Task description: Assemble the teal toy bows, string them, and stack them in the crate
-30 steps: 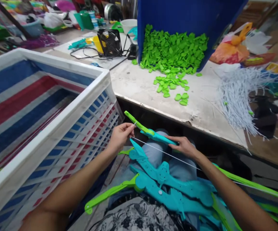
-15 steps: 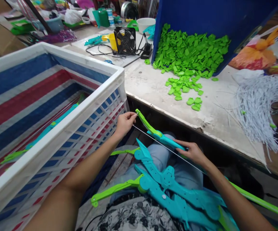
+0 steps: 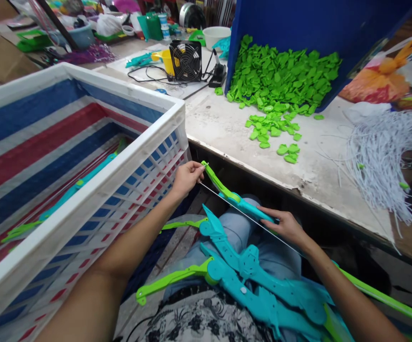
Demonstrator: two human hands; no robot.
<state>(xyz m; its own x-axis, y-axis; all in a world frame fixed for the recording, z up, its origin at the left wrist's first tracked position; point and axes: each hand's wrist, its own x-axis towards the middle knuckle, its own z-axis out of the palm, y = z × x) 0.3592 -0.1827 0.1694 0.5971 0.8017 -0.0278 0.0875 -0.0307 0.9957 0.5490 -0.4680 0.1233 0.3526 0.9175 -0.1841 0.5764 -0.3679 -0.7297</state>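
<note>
A toy bow [image 3: 234,197] with a teal middle and green limbs is held over my lap. My left hand [image 3: 186,176] is closed in a pinch on the white bowstring [image 3: 241,214] right at the green limb tip. My right hand [image 3: 287,225] grips the teal handle, fingers wrapped round it. The string runs taut from the tip down past my right wrist. Several more teal and green bows [image 3: 259,285] lie stacked on my lap below.
A white slatted crate [image 3: 127,156] lined with blue and red striped sheet stands at left, a finished bow inside. On the worn table [image 3: 223,133] sit a pile of green plastic pieces [image 3: 280,76] spilling from a blue bin, white cords [image 3: 384,156], and a small black fan [image 3: 185,60].
My left hand has risen slightly and pulled the string up to the limb tip. The right hand and bow have stayed almost still over the last half second.
</note>
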